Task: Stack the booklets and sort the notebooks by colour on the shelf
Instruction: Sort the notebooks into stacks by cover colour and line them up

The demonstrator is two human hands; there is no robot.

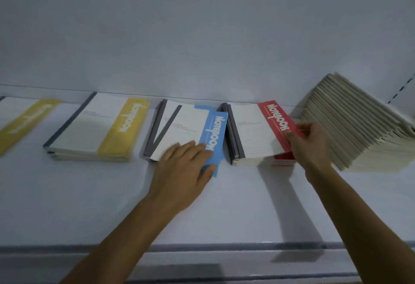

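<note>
On the shelf (224, 211) the notebooks are ranged by colour, with a yellow pile (94, 126) and a further yellow one (20, 122) at the left edge, then blue, then red, and the booklets (359, 126) stacked but leaning at the far right. The top blue notebook (186, 126) lies askew on its pile and is pressed by the left hand (182, 166), grip apart and fingers flat, judged to be for sliding it square. The top red notebook (253, 131) is pinched at its right edge by the right hand (312, 146), grip clamped on it, apparently to settle it flush.
</note>
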